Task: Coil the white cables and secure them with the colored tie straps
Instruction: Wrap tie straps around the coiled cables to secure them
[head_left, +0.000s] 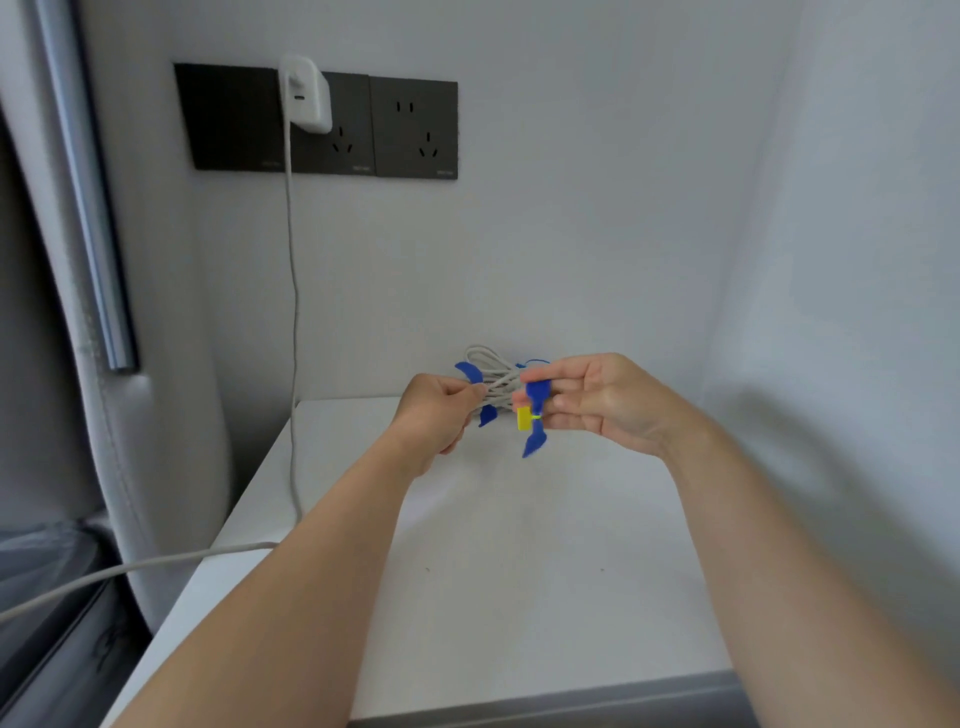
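A coiled white cable (493, 371) hangs in the air above the white table (519, 571), held between both hands. My left hand (439, 410) is closed on the coil's left end, where a blue tie strap (470, 371) wraps around it with its tail (487, 414) sticking out below. My right hand (602, 402) pinches another blue tie strap (537, 392) at the coil's right end. A yellow tie (524, 418) sits on that strap, and the blue tail (534, 441) hangs down below it.
A white charger (306, 93) is plugged into a dark wall socket panel (415, 127). Its white cable (293, 312) drops down the wall and runs off across the table's left edge. A grey padded panel (78, 260) stands at the left.
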